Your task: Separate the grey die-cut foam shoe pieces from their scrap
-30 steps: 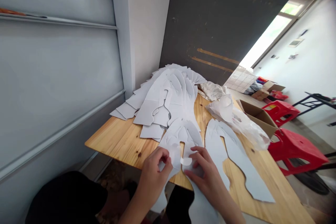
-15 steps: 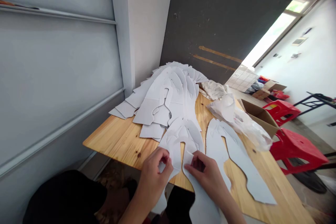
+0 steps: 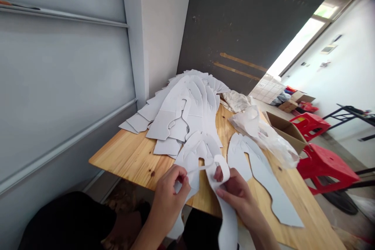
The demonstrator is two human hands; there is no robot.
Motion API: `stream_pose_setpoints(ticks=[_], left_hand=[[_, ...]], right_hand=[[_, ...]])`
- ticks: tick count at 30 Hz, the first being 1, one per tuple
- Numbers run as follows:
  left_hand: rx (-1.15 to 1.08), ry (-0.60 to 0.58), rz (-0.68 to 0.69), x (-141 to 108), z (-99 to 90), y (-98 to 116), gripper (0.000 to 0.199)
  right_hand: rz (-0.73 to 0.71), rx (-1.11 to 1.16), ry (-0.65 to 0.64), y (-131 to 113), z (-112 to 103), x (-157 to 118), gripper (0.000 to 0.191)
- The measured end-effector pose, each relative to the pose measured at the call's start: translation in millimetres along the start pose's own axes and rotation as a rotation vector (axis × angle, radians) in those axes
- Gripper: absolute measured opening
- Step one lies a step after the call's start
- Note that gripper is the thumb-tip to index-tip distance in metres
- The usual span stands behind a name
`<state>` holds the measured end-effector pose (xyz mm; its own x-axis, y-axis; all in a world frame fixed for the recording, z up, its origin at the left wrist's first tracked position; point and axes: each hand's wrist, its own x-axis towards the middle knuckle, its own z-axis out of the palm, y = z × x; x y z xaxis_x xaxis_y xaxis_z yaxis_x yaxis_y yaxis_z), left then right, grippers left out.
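Note:
A grey-white cut-out sheet (image 3: 191, 162) with two long wavy legs lies at the table's near edge, its legs hanging over. A white paper strip (image 3: 225, 170) curls up over its right leg and stretches across the gap. My left hand (image 3: 174, 189) pinches the strip's left end above the left leg. My right hand (image 3: 234, 191) has its fingers closed on the right leg, beside the strip's loop. A big fanned pile of similar sheets (image 3: 166, 117) stands behind. Another cut-out sheet (image 3: 281, 199) lies flat to the right.
The wooden table (image 3: 125, 156) meets a grey panel wall on the left. A crumpled plastic bag (image 3: 272, 140) lies on its right side, with a cloth (image 3: 236, 100) behind. Beyond stand an open cardboard box (image 3: 285, 129) and red stools (image 3: 329, 164).
The white strip has come up into a loop between my hands. My right hand has shifted slightly right and down, and the sheet's right leg has moved with it.

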<state>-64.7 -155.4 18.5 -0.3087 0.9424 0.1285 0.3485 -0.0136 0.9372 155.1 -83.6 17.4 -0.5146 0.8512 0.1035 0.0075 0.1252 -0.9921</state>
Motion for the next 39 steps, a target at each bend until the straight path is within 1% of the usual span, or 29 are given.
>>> stream_pose_setpoints(ticks=[3, 6, 13, 15, 17, 19, 20, 22, 23, 25, 26, 28, 29, 31, 33, 35, 37, 39], left_hand=[[0.009, 0.009, 0.006, 0, -0.2, 0, 0.018], [0.007, 0.005, 0.0, 0, -1.0, 2, 0.018], [-0.026, -0.014, 0.005, 1, -0.9, 4, 0.018], [-0.028, -0.02, 0.006, 2, -0.7, 3, 0.017], [-0.042, -0.025, -0.001, 2, -1.9, 2, 0.015], [-0.115, -0.041, -0.039, 4, -4.5, 1, 0.016], [-0.189, -0.062, -0.074, 5, -5.7, 2, 0.017], [-0.386, -0.123, -0.151, 8, -6.3, 6, 0.022], [-0.496, -0.164, -0.179, 10, -4.8, 10, 0.023], [-0.709, -0.231, -0.209, 17, 2.9, 16, 0.022], [-0.811, -0.252, -0.222, 21, 8.7, 19, 0.021], [-0.981, -0.23, -0.287, 29, 22.0, 21, 0.019], [-1.029, -0.214, -0.324, 33, 28.1, 20, 0.02], [-1.056, -0.191, -0.373, 38, 36.7, 16, 0.022], [-1.026, -0.227, -0.369, 39, 39.5, 11, 0.022], [-0.998, -0.287, -0.341, 38, 38.1, 9, 0.021], [-0.977, -0.326, -0.336, 36, 35.2, 9, 0.02], [-0.943, -0.353, -0.363, 36, 32.5, 12, 0.02]], right_hand=[[-0.022, 0.072, -0.026, 4, -2, -1, 0.02], [0.01, 0.178, -0.038, 6, -3, -3, 0.024], [0.021, 0.522, -0.001, 0, -3, -5, 0.039], [0.017, 0.582, 0.01, 1, -4, -5, 0.041], [-0.007, 0.592, 0.021, 2, -6, -5, 0.041], [-0.037, 0.511, 0.023, 1, -9, -3, 0.038], [-0.039, 0.424, 0.016, -1, -11, -2, 0.035], [-0.023, 0.181, -0.025, -7, -13, 1, 0.026], [-0.012, 0.059, -0.058, -9, -14, 2, 0.025], [0.003, -0.121, -0.125, -12, -12, 5, 0.029], [-0.002, -0.168, -0.146, -11, -11, 6, 0.031], [-0.03, -0.203, -0.176, -7, -7, 7, 0.031], [-0.054, -0.218, -0.185, -4, -6, 7, 0.028], [-0.123, -0.291, -0.193, 1, -4, 5, 0.021], [-0.211, -0.442, -0.206, 1, -2, 2, 0.012], [-0.305, -0.632, -0.208, -5, 2, -3, 0.012], [-0.397, -0.789, -0.155, -14, 9, -8, 0.016], [-0.489, -0.885, -0.046, -25, 19, -12, 0.017]])
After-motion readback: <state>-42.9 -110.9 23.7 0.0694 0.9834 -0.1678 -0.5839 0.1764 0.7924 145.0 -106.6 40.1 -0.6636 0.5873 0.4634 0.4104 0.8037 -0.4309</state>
